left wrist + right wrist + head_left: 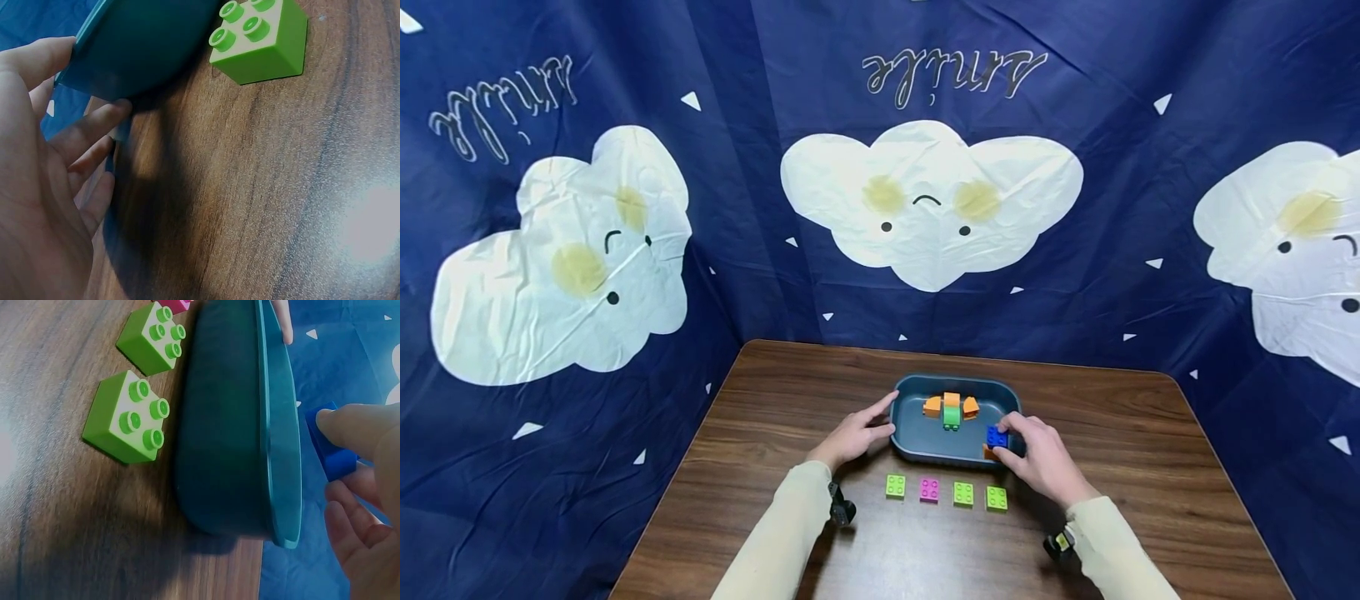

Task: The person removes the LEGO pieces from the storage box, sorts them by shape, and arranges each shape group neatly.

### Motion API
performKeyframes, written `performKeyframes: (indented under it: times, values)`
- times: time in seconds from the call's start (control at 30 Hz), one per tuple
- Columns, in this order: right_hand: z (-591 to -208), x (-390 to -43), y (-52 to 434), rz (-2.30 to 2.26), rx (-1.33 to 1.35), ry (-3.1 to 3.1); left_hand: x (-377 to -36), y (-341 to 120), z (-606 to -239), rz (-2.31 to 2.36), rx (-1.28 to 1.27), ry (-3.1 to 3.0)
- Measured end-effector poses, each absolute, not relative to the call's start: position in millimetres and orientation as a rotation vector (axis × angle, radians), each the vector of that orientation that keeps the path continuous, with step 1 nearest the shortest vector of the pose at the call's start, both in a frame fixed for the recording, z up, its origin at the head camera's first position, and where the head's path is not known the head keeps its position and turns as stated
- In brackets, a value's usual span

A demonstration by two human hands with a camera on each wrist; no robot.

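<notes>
A dark teal tray [925, 450] stands on the table with orange blocks [952, 399] and a green block [951, 417] inside. My right hand [1037, 454] pinches a blue brick [997, 437] between thumb and fingers, over the tray's near right corner. Partly hidden beneath that brick is another orange block [988, 452]; whether the two touch I cannot tell. In the right wrist view the blue brick [331, 447] shows beyond the tray rim [265, 419]. My left hand [853, 433] touches the tray's left side, its fingers extended along the wall [144, 50].
In front of the tray, a row holds a lime brick [895, 487], a pink brick [929, 490] and two more lime bricks, one being the rightmost lime brick [997, 498]. A blue cloth [737, 208] with clouds hangs behind the wooden table [760, 417].
</notes>
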State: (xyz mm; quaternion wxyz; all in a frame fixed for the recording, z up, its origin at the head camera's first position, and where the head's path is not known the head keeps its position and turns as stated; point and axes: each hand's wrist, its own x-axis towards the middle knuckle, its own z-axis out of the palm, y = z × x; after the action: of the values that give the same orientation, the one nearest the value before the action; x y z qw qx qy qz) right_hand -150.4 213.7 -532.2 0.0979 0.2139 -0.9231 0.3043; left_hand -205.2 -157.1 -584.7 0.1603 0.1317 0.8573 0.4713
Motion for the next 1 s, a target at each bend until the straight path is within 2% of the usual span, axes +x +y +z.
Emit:
performKeyframes:
  times: [1.0]
  values:
    - [-540, -115, 253, 0.871, 0.603, -2.693, -207, -158, -589, 1.349, 0.377, 2.460]
